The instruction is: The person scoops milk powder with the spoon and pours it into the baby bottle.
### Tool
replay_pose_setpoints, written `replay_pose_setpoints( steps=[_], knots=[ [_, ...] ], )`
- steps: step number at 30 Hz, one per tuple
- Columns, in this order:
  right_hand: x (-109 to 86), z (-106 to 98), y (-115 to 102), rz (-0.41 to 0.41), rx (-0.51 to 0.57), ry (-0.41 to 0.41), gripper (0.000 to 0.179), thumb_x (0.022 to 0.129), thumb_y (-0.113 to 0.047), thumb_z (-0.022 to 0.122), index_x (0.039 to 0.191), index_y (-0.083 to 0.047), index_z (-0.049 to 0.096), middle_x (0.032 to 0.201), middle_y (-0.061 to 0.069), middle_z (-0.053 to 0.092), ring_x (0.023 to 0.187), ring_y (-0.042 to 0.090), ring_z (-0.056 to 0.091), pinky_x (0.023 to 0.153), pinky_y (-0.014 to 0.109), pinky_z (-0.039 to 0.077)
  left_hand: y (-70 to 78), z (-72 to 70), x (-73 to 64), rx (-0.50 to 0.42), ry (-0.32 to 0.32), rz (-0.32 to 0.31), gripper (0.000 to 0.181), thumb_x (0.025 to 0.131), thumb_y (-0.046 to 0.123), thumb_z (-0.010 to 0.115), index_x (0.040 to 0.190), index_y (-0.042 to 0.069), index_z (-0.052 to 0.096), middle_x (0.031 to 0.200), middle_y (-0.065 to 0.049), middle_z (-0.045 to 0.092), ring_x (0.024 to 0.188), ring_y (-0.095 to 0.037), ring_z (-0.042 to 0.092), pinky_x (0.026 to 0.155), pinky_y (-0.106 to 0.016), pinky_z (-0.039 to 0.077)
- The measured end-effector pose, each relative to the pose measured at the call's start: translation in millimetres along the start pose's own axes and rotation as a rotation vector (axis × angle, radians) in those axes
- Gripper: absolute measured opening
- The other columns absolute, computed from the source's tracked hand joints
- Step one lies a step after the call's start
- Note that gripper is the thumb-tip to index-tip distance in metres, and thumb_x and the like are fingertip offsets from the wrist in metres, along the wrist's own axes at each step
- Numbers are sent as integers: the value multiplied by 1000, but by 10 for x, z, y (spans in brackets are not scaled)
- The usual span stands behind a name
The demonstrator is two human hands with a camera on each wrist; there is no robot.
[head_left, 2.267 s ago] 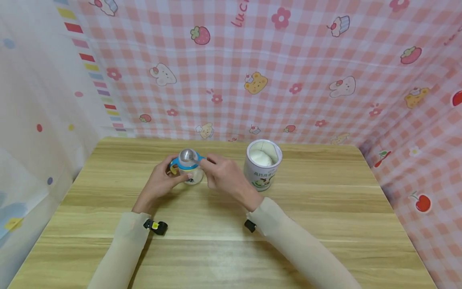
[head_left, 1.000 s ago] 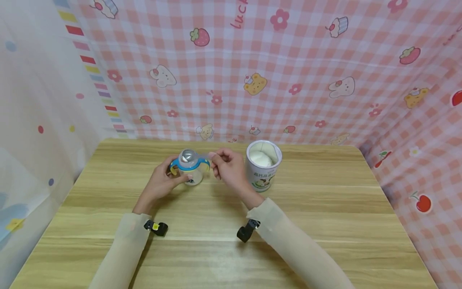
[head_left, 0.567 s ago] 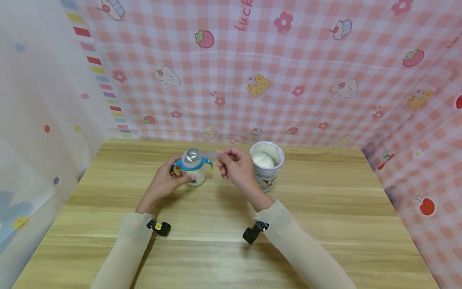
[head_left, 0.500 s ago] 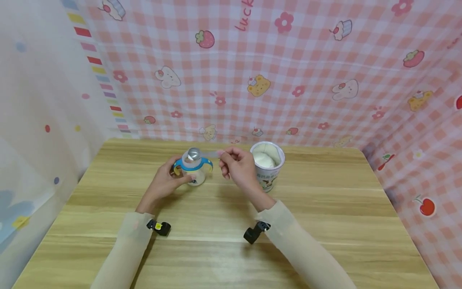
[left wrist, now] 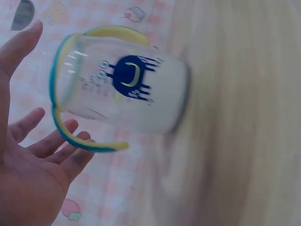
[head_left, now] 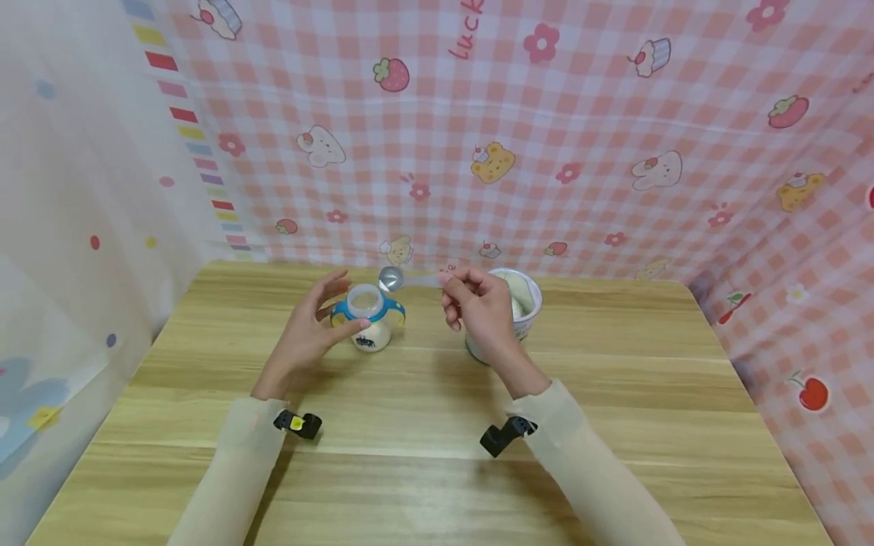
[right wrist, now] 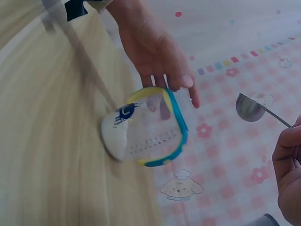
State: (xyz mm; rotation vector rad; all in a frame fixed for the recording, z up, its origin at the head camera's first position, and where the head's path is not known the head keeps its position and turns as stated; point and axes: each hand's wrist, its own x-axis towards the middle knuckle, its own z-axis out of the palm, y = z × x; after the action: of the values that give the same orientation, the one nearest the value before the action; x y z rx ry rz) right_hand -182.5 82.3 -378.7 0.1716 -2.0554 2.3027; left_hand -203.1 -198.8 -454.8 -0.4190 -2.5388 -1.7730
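Observation:
A clear baby bottle point(head_left: 372, 337) stands upright on the table, its mouth uncovered, with blue-and-yellow handles and white contents low inside. A dark blue cartoon figure point(left wrist: 129, 76) is printed on its side. My left hand point(head_left: 307, 330) is spread beside the bottle, fingers loose and thumb in front of it; in the left wrist view the palm stands off the near handle. My right hand point(head_left: 481, 307) pinches the pale handle of a metal measuring spoon point(head_left: 391, 279). The spoon's bowl is up behind and right of the bottle's mouth, and looks bare inside.
Behind my right hand stands an open milk powder tin point(head_left: 536, 307), partly hidden, with white powder in it. The wooden table point(head_left: 410, 470) ends at a pink checked cloth point(head_left: 437, 136) at the back. Black wrist cameras point(head_left: 501, 436) sit at both cuffs.
My right hand has turned the spoon bowl-up and moved it right and up, off the bottle's mouth. My left hand has loosened from the bottle and its fingers have straightened.

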Motion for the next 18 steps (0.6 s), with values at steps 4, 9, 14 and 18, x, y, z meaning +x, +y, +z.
replay_pose_setpoints(
  steps=[4,9,14,18],
  knots=[
    [-17,-83,-52,-24,-1,0,21,102,-15,65,91,3,64,65,0,62,48,9,52,42,21,45,105,4,19,0,11,51,86,86,21,85,158,25,36,159,-7,44,151,-29,37,126,-50,34],
    [-23,-199,-117,-84,-13,0,20,101,-18,66,88,-3,66,65,-1,61,47,10,51,42,20,44,230,40,55,5,12,112,87,85,19,86,157,27,37,161,-3,42,153,-26,35,128,-49,31],
    [-24,-324,-165,-118,-2,9,17,101,-15,65,88,-5,67,63,-1,61,46,10,50,41,20,43,359,82,72,20,13,162,88,84,18,86,157,26,37,162,0,41,153,-24,34,128,-48,31],
    [-24,-426,-200,-102,30,32,15,101,-12,65,89,-3,66,62,-2,60,45,9,50,41,18,43,461,123,86,43,12,195,89,83,19,87,157,26,38,162,1,41,153,-23,34,128,-45,32]
  ],
)
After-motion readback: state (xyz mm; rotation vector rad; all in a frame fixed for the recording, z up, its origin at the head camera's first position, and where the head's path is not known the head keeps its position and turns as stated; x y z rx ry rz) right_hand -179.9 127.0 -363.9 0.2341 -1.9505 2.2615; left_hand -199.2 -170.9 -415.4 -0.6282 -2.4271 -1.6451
